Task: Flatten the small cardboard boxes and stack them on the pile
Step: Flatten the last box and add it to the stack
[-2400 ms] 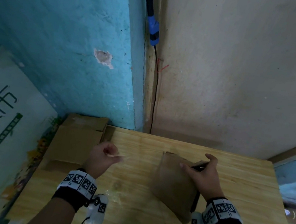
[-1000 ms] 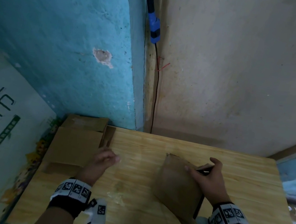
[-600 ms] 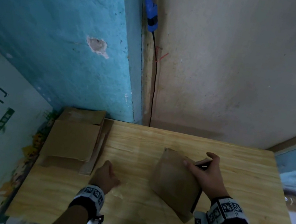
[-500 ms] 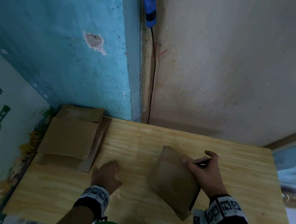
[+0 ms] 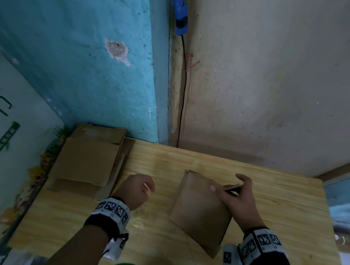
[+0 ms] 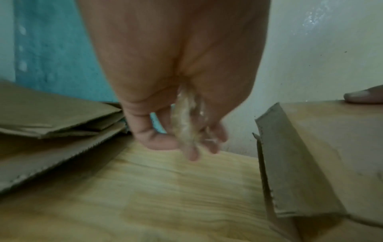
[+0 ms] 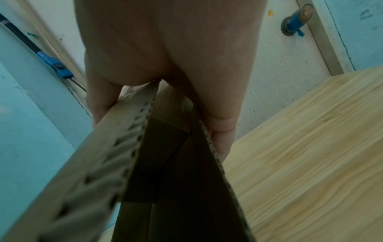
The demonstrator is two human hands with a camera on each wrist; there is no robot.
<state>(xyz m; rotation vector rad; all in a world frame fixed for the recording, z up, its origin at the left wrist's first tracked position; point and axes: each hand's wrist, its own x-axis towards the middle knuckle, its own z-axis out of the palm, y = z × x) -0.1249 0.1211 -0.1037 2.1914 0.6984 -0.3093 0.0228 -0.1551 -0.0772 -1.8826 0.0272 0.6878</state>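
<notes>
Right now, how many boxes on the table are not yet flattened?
1: the cardboard box at the table's middle, gripped by the right hand. The pile at the far left corner holds only flattened pieces.

The small cardboard box (image 5: 200, 208) is plain brown corrugated board, standing tilted on the wooden table right of centre, its broad face turned up and leftward and its low corner toward the near edge. Its top end is open, showing a dark hollow inside and fluted cut edges; flaps at its left end hang loose. The pile (image 5: 88, 160) of flattened brown boxes lies flat at the table's far-left corner against the blue wall, several layers deep with edges slightly staggered, well apart from the box.
</notes>
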